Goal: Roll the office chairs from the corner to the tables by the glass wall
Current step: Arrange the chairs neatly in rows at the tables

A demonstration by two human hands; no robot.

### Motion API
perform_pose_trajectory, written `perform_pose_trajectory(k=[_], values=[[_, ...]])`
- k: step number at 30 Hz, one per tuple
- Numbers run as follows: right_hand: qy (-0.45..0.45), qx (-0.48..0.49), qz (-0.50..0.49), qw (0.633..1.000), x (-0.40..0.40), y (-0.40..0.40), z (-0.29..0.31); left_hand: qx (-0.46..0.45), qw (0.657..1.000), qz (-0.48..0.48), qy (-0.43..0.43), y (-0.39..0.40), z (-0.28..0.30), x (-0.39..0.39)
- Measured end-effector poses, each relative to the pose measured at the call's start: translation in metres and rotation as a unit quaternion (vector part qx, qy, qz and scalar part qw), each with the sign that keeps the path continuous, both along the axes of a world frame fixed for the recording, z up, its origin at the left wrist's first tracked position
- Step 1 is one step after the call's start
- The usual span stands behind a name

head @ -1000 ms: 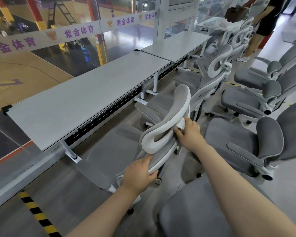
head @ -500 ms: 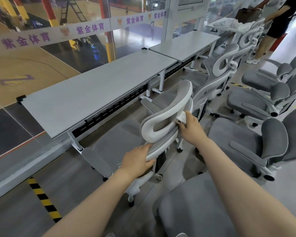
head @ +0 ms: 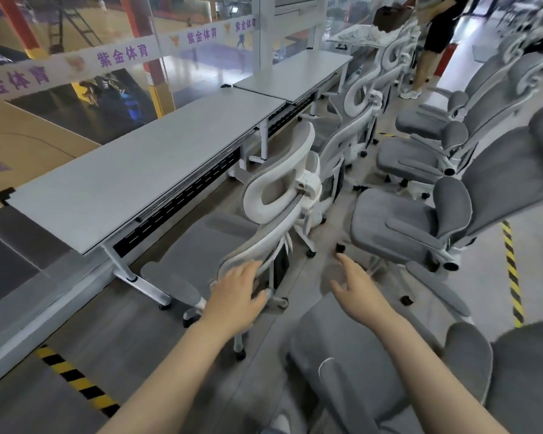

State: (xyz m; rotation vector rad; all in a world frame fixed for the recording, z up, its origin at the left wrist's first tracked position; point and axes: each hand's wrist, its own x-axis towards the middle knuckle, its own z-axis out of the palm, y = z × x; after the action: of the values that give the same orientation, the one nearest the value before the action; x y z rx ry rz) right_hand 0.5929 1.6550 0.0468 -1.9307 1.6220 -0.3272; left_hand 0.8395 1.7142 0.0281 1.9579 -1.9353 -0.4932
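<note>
At 6 o'clock, nearest, a grey chair seat [head: 336,355] lies under the right forearm. The left hand [head: 237,296] rests on the lower backrest rim of the grey-and-white office chair [head: 220,245], fingers curved over the frame. The right hand [head: 355,286], at 5 o'clock of that chair, hangs free with fingers spread, holding nothing. The chair's seat is tucked under the white table [head: 132,170] by the glass wall [head: 76,89] at 10 o'clock. More chairs [head: 420,220] crowd 2 o'clock; a standing person [head: 436,29] is at 1 o'clock, far.
</note>
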Motion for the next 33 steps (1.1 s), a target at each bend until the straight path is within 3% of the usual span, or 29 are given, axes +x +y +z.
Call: perform_pose_trajectory(k=[8,15,25,29,33], values=[[-0.006,0.004,-0.069,0.998,-0.053,0.131,-0.006,0.035,0.994,-0.100,0.023,0.087,-0.002,-0.041],[-0.015,-0.013,-0.139,0.990,-0.119,0.213,0.012,0.055,0.981,-0.183,0.042,0.119,0.004,-0.118],[-0.033,-0.138,-0.226,0.964,-0.233,0.282,0.032,0.059,0.947,-0.310,0.053,0.140,0.008,-0.265],[-0.064,-0.148,-0.295,0.942,-0.290,0.300,0.023,0.082,0.934,-0.336,0.087,0.148,0.010,-0.334],[-0.037,-0.089,-0.296,0.950,-0.342,0.306,0.005,0.104,0.916,-0.377,0.089,0.161,0.004,-0.394]])
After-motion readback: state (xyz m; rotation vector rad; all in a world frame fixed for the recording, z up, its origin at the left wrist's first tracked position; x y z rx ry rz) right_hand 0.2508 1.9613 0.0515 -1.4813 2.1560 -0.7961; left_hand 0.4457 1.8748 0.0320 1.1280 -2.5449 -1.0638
